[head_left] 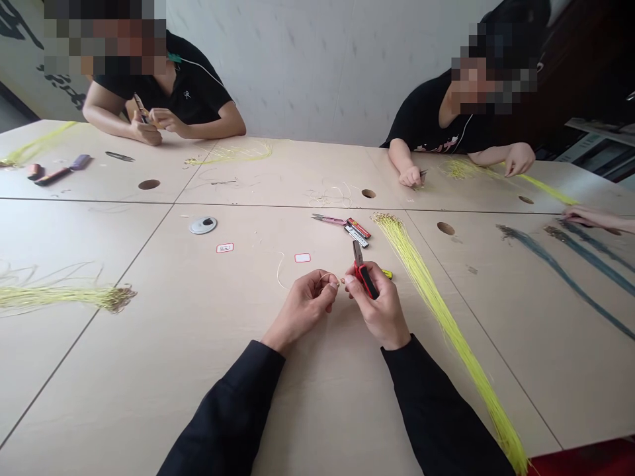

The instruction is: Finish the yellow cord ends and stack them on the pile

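Observation:
My left hand (305, 305) is pinched shut on a thin pale cord with a tiny gold clasp (339, 282) at its end. My right hand (380, 305) is closed round small pliers with red and black handles (364, 274), whose jaws point away from me; its fingertips also touch the clasp. Both hands hover just above the wooden table (198, 344), close together. A long bundle of yellow cords (436, 311) lies just right of my right hand.
Scissors (327, 219) and two small boxes (358, 231) lie beyond my hands. A white round cap (203, 225) and another yellow cord bundle (64, 296) are to the left. Dark blue cords (560, 271) lie at right. Two people across the table work on cords.

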### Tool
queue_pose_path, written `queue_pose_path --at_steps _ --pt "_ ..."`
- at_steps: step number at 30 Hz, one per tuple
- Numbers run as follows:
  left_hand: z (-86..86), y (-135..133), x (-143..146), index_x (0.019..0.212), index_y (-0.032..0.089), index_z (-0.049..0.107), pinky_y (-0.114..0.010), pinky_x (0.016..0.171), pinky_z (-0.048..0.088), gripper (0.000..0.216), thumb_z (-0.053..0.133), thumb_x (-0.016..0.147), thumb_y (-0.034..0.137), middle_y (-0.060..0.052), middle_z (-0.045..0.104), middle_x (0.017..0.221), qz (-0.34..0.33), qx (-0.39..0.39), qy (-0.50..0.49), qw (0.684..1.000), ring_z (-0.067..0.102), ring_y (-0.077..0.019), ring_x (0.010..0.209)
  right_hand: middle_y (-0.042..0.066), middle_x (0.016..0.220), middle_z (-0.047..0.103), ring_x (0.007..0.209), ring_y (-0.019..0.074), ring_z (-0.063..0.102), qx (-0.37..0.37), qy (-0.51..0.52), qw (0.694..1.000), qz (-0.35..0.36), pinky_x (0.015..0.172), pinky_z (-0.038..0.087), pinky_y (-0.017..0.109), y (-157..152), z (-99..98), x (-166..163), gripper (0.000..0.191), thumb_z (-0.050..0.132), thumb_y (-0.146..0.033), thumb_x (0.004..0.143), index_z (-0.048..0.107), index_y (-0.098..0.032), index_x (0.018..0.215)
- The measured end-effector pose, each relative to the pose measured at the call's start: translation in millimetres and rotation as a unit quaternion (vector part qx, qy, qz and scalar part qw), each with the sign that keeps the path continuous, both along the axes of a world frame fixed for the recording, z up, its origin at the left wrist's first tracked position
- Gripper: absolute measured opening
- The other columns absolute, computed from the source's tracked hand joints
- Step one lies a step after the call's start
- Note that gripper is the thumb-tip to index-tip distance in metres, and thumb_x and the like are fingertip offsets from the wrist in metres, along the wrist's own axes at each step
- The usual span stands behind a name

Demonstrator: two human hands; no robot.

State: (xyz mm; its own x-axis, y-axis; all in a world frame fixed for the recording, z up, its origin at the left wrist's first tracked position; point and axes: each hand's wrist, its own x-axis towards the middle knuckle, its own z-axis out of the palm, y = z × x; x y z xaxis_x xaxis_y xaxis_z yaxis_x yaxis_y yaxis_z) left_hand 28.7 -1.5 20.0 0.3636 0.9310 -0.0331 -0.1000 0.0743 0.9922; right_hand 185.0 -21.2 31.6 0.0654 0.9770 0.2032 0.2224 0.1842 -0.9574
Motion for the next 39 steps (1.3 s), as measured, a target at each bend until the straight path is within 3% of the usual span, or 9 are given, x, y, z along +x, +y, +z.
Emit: queue_pose_path --at_steps 6,11,39 --pt "-0.9 5.5 -1.4 0.084 0.018 0.055 -0.02 0.05 0.038 0.029 0.058 0.093 0.046 0.004 0.053 0.057 0.106 -0.011 -0.029 0.994 0.046 -0.0087 0.051 0.004 0.079 0.061 0.066 0.0149 0.052 -0.073 0.019 0.992 0.105 0.057 0.041 0.028 -3.4 4.5 1.0 0.043 0.041 -0.055 0.101 0.06 -0.018 0.093" --pt "-2.5 7.8 -2.9 0.079 0.018 0.054 -0.021 0.05 0.039 0.033 0.059 0.093 0.048 0.005 0.051 0.055 0.16 0.004 -0.037 0.986 0.045 -0.0081 0.048 0.003 0.076 0.06 0.062 0.0135 0.05 -0.101 -0.048 0.988 0.103 0.054 0.037 0.028 -4.4 1.0 -1.4 0.045 0.042 -0.058 0.1 0.061 -0.017 0.091" --pt "-1.1 7.1 -2.2 0.079 0.017 0.056 -0.02 0.052 0.04 0.033 0.06 0.091 0.048 0.004 0.054 0.053 0.159 -0.006 -0.006 0.987 0.046 -0.0082 0.048 0.001 0.069 0.055 0.061 0.0147 0.049 -0.077 -0.103 0.987 0.091 0.06 0.041 0.029 -3.3 -0.7 -4.1 0.046 0.039 -0.055 0.102 0.06 -0.018 0.086"
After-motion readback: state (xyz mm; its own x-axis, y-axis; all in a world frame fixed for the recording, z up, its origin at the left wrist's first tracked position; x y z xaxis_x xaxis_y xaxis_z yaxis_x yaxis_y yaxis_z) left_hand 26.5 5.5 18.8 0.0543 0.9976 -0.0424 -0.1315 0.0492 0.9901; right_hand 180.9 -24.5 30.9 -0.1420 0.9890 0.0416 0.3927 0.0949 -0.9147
